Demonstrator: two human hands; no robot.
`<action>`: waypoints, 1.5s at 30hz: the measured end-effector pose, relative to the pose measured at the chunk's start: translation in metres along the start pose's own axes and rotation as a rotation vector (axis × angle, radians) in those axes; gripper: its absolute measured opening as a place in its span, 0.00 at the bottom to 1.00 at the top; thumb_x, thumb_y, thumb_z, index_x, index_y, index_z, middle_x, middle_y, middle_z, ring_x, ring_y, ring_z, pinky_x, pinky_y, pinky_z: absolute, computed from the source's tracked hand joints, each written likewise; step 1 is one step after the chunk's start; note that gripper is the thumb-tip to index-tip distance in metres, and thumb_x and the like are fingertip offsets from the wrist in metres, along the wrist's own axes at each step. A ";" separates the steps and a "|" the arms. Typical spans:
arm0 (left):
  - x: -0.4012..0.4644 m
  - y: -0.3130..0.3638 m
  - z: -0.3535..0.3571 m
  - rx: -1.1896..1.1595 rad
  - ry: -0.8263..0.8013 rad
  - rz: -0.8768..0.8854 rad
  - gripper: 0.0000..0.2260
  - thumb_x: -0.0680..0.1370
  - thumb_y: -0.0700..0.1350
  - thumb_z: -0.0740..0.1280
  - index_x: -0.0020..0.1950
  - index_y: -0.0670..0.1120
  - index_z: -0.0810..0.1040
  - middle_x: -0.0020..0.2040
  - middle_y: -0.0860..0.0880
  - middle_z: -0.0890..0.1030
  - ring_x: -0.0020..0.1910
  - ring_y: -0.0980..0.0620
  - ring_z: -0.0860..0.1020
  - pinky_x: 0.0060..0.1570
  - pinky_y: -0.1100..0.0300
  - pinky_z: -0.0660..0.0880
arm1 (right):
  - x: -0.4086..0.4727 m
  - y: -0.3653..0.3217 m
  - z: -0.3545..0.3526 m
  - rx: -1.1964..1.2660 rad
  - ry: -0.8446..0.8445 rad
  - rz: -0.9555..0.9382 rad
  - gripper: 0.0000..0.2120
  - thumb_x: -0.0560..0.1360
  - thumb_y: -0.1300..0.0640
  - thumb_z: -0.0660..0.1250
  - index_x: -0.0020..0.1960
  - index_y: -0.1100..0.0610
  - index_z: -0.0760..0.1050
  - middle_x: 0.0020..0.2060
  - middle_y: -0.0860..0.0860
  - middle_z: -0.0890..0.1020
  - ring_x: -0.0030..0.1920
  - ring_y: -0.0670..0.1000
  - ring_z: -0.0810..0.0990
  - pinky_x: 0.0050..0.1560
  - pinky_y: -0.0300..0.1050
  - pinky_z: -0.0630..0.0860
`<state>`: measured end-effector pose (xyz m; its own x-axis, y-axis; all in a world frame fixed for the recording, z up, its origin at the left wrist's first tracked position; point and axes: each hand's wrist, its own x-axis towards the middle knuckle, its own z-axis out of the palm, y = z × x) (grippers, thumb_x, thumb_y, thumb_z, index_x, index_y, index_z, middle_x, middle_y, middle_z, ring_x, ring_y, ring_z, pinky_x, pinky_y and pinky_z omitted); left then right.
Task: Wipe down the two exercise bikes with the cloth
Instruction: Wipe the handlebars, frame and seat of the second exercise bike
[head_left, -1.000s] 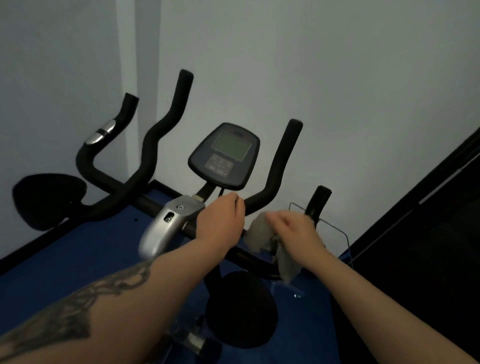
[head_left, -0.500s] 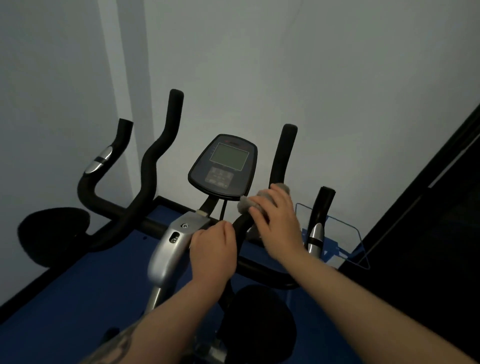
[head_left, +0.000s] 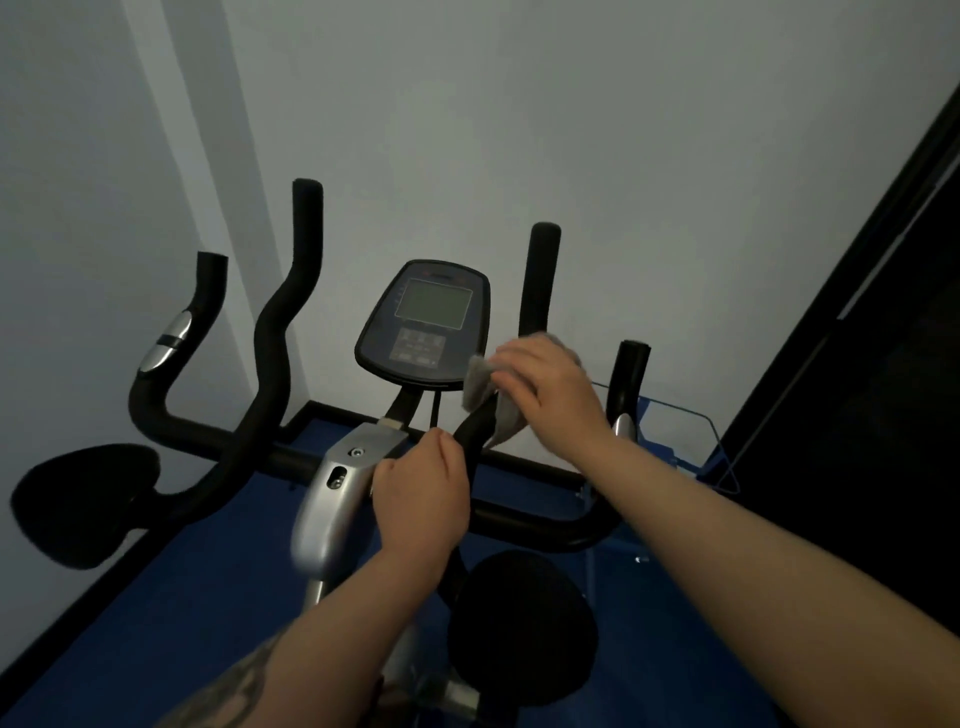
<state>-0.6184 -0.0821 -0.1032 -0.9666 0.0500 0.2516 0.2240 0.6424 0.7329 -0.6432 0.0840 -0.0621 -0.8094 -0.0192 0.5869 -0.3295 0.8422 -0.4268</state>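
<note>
The cloth (head_left: 485, 402), a small grey rag, is wrapped against the inner right handlebar upright (head_left: 537, 280) of the near exercise bike (head_left: 343, 499), low on the bar where it bends. The right hand (head_left: 550, 389) holds it there, fingers curled over cloth and bar together, so this grip is closed on the cloth. Just left of and below that grip, the left hand (head_left: 421, 499) clasps the crossbar beside the silver stem housing, fingers curled round it, steadying the frame. Just left of the cloth sits the console (head_left: 423, 325); farther left stand the handlebars and saddle (head_left: 83, 501) of the second bike.

The step in hand looks like wiping this upright. Next, the rubbing grip likely needs to slide upward to the bar's tip, keeping the cloth wrapped; the console, remaining bars and second bike appear still to do.
</note>
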 end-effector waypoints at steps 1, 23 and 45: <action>0.000 0.000 -0.001 -0.006 0.004 -0.007 0.12 0.82 0.48 0.54 0.41 0.47 0.69 0.30 0.54 0.66 0.35 0.49 0.68 0.42 0.55 0.65 | 0.004 0.000 0.000 0.019 0.039 0.045 0.09 0.79 0.60 0.65 0.57 0.60 0.81 0.55 0.54 0.80 0.58 0.46 0.71 0.64 0.39 0.66; -0.018 -0.031 -0.006 -0.197 -0.041 0.128 0.13 0.82 0.44 0.54 0.60 0.52 0.74 0.51 0.56 0.77 0.61 0.51 0.72 0.65 0.53 0.68 | -0.096 -0.045 -0.010 0.197 -0.318 0.235 0.11 0.79 0.55 0.65 0.59 0.53 0.81 0.55 0.44 0.80 0.57 0.44 0.77 0.61 0.50 0.73; -0.027 -0.046 -0.010 -0.038 -0.050 0.276 0.19 0.81 0.48 0.50 0.69 0.48 0.71 0.55 0.49 0.78 0.59 0.55 0.68 0.66 0.57 0.60 | -0.082 -0.041 -0.038 -0.358 -0.727 0.253 0.14 0.82 0.42 0.52 0.59 0.49 0.70 0.46 0.50 0.82 0.51 0.50 0.79 0.70 0.51 0.62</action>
<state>-0.6015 -0.1210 -0.1373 -0.8733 0.2573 0.4137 0.4828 0.5700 0.6648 -0.5455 0.0715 -0.0667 -0.9894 -0.0459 -0.1375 -0.0220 0.9852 -0.1699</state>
